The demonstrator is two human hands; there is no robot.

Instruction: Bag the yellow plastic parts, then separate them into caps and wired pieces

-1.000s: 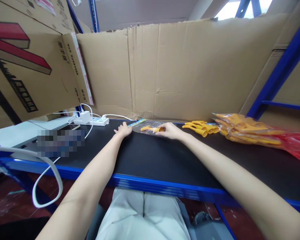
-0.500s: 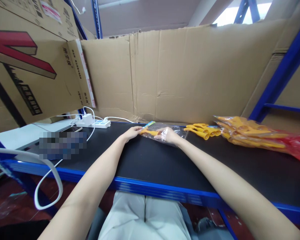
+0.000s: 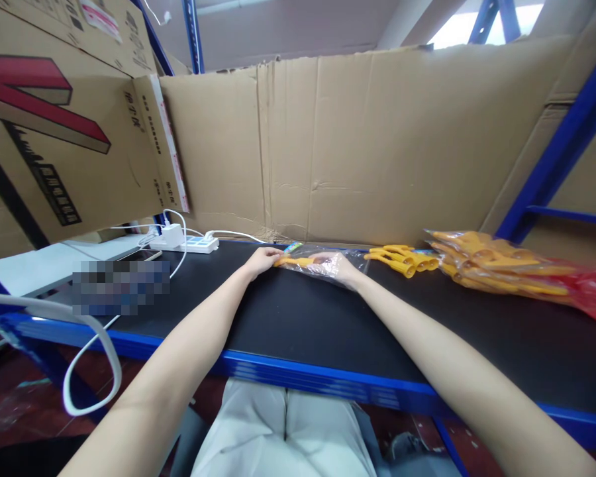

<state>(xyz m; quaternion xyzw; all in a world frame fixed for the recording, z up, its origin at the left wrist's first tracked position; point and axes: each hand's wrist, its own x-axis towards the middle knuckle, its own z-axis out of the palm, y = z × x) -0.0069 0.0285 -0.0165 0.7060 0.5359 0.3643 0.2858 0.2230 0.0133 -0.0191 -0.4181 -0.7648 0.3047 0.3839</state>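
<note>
1. Head view: the left hand pinches the near end of a yellow tool at the mouth of a clear plastic bag.
2. The right hand is inside the bag; its grip cannot be told.
3. Bag and tool lie at the back of the black worktop, by the cardboard wall.
4. Loose yellow tools lie just right of the bag.

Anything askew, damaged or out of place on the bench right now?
Nothing much. The brown cardboard backing is creased and torn along its lower edge, and a white cable loops off the black bench's front edge. Both hands rest on the clear plastic bag.
</note>
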